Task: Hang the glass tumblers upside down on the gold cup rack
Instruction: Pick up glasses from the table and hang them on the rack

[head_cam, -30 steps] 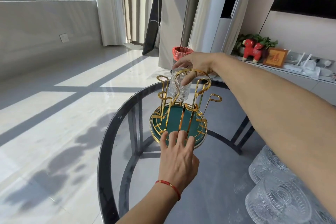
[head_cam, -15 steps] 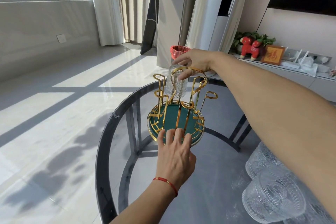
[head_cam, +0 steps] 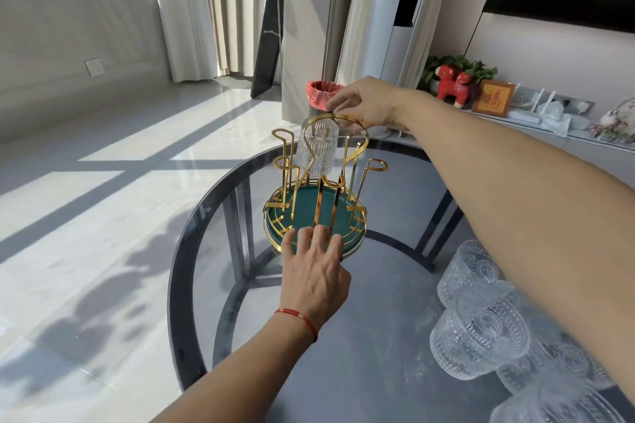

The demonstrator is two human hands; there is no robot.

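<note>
One tumbler sits upside down on a far peg of the gold rack, its closed base uppermost and level with the looped carrying handle. The rack stands on its green tray toward the far side of a round glass table.

The right hand is above and just right of the tumbler's base, fingers loosely curled and parted; contact with the glass cannot be confirmed, and it appears to grip nothing. The left hand lies flat and open, fingertips pressed on the near rim of the tray, steadying the rack.

Judgement: the first hanging is at the point of release. Five pegs appear free. The next move calls for the right hand to lift clear of the handle loop, cross to the tumblers near the right edge, take one and invert it over an open peg.

Clearance: the pegs stand close together, and the handle arches over the centre, so approach is best made from outside and above. The waiting glasses are clustered, some touching, close to the table's right rim; a careless pick could knock a neighbour. The table between rack and glasses is bare.
</note>
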